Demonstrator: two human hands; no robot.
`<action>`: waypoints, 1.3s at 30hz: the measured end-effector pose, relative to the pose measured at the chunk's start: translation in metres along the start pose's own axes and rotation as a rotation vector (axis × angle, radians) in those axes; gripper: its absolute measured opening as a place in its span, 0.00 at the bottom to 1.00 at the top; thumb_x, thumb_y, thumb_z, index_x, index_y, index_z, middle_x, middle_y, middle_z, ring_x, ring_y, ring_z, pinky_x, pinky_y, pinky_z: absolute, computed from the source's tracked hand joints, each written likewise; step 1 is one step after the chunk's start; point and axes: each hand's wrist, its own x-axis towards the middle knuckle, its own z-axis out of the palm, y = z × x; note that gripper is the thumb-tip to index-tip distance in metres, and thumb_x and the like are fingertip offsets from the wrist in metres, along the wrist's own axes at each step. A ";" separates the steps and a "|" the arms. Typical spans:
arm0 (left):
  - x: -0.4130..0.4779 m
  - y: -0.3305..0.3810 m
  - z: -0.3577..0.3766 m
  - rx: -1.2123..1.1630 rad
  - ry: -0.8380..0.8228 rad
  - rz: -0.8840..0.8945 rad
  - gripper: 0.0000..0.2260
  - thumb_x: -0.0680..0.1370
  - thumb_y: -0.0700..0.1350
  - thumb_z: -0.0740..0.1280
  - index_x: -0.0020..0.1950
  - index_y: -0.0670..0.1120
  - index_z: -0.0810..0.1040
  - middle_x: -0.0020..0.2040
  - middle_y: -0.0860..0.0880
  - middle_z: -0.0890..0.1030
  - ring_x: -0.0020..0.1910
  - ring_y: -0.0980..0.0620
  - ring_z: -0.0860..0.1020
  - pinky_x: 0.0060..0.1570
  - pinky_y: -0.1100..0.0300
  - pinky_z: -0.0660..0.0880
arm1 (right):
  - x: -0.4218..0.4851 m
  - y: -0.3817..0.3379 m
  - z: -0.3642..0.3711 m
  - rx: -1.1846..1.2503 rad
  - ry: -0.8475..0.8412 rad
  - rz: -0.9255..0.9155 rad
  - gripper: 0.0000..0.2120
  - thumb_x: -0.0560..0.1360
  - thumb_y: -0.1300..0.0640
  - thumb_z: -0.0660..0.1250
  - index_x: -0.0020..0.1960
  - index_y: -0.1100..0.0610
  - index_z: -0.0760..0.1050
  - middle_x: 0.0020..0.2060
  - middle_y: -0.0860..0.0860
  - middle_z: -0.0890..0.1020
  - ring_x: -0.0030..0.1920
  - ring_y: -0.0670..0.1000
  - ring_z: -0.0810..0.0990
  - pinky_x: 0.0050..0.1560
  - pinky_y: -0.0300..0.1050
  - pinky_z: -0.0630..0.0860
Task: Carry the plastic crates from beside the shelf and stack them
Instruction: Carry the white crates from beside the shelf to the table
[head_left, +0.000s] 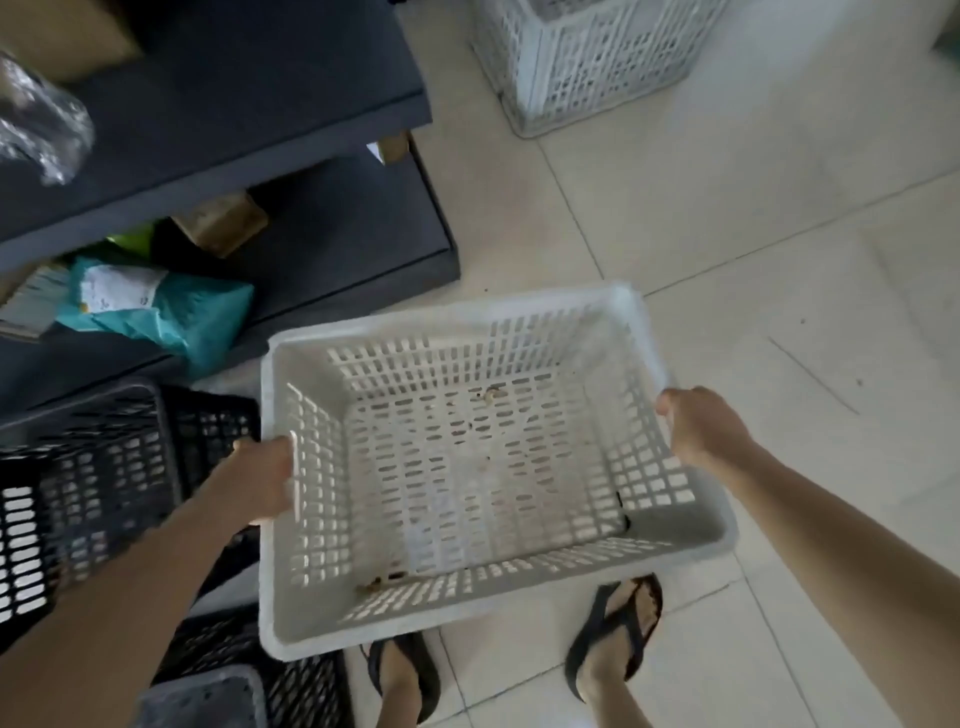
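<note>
Between my two hands, held over the tiled floor (779, 234), hangs one white crate (467, 467), clear of the ground and tipped a little toward me. My left hand (260, 478) grips its left rim and my right hand (701, 431) is curled over the right rim, so both hands are closed on it.

I judge the job to be mid-way: this crate is lifted and in carry, not yet stacked. Several black crates (93, 467) sit at my left beside the dark shelf (311, 104) and look to be waiting their turn. Well apart, at the top of the view, another white crate (587, 57) stands on the floor; it may be where the stack goes, though I cannot tell how many are in it.

The crate I hold is rigid moulded plastic, rectangular, with a thick smooth rim, rounded corners and walls that slope inward to the base. Walls and base are pierced with rows of small slots, so it should be light. A few brown crumbs of dirt lie on its bottom. The black crates have the same slotted lattice. The floor tiles are pale and glossy. On the lower shelf lies a soft, crumpled teal parcel (171, 317).
</note>
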 end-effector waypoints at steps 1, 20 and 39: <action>-0.013 0.019 -0.013 0.016 0.007 0.013 0.18 0.75 0.38 0.64 0.33 0.51 0.57 0.44 0.47 0.77 0.52 0.46 0.76 0.42 0.59 0.70 | -0.004 0.017 -0.016 -0.003 -0.010 0.007 0.23 0.70 0.70 0.65 0.64 0.57 0.73 0.55 0.59 0.76 0.57 0.60 0.77 0.57 0.50 0.77; -0.093 0.291 -0.310 -0.060 0.157 0.094 0.08 0.74 0.37 0.58 0.40 0.48 0.61 0.39 0.51 0.67 0.42 0.48 0.69 0.37 0.58 0.64 | 0.027 0.239 -0.376 0.073 0.127 -0.026 0.22 0.75 0.71 0.53 0.66 0.57 0.62 0.31 0.49 0.64 0.27 0.47 0.64 0.27 0.37 0.60; 0.126 0.390 -0.601 -0.356 0.263 -0.026 0.11 0.70 0.39 0.63 0.41 0.52 0.62 0.42 0.49 0.72 0.46 0.45 0.75 0.46 0.49 0.76 | 0.365 0.152 -0.725 0.142 0.187 -0.060 0.28 0.75 0.66 0.57 0.72 0.63 0.49 0.51 0.66 0.76 0.46 0.62 0.76 0.42 0.52 0.75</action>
